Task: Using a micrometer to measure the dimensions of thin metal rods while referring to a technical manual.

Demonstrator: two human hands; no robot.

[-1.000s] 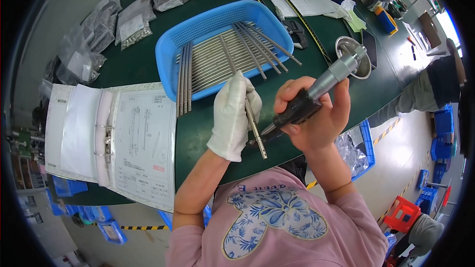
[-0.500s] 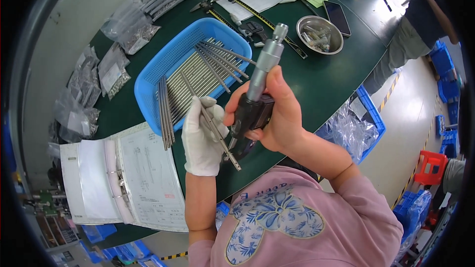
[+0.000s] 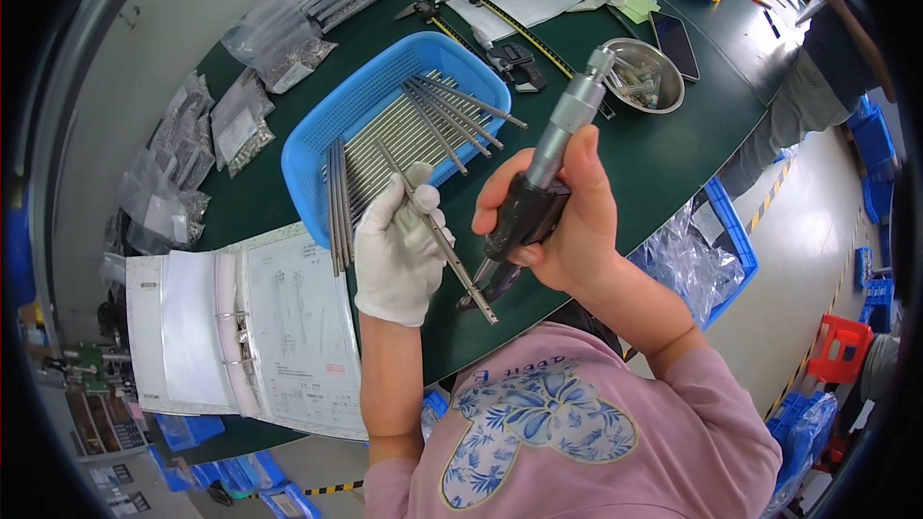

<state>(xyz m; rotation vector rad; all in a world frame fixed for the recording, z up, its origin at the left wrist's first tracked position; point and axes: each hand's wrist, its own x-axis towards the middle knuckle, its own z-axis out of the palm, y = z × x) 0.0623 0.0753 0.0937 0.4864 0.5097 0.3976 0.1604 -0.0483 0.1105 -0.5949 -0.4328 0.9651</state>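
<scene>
As hands point(image 3: 396, 264) point(image 3: 569, 216) hold rod point(image 3: 450, 251) & micrometer point(image 3: 521, 215), latter part-hidden, contact pt unclear

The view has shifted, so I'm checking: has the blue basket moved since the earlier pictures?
No; the blue basket keeps its place against the open binder, its near corner by the binder's far right corner.

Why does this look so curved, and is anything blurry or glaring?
Head view: the fisheye lens bends straight edges, as along the green table; same view, glare whitens its far right; same view, the micrometer and the metal rod look fairly sharp, while the green equipment at the left rim looks soft.
</scene>
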